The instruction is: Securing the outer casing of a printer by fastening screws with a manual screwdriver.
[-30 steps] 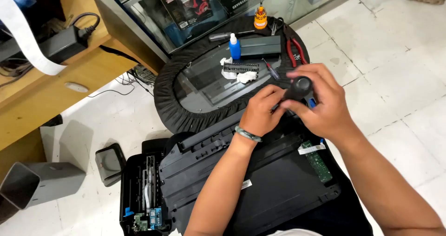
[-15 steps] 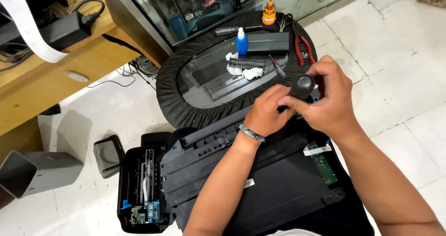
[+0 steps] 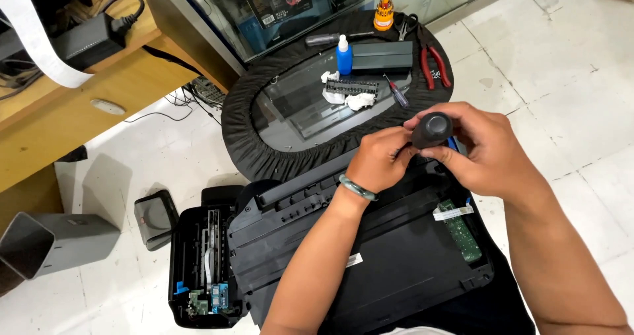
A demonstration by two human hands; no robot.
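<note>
A black printer chassis (image 3: 370,269) fills the lower middle of the frame, lying on the tiled floor (image 3: 568,64) with one green circuit board (image 3: 460,229) showing at its right edge. Left of it sits an open black printer base (image 3: 198,269) holding rails and a small blue-green board. Above, in the upper middle, a round tabletop (image 3: 244,130) with a black cover carries one blue-capped bottle (image 3: 344,53), one black rectangular box (image 3: 382,56), one pair of red-handled pliers (image 3: 432,67), one white rag (image 3: 347,99) and one small screwdriver (image 3: 398,92). At centre right, the right hand (image 3: 489,153) curls around a black round-ended screwdriver handle (image 3: 432,129); the left hand (image 3: 378,160), with a green bracelet (image 3: 356,188) at the wrist, pinches just below that handle
</note>
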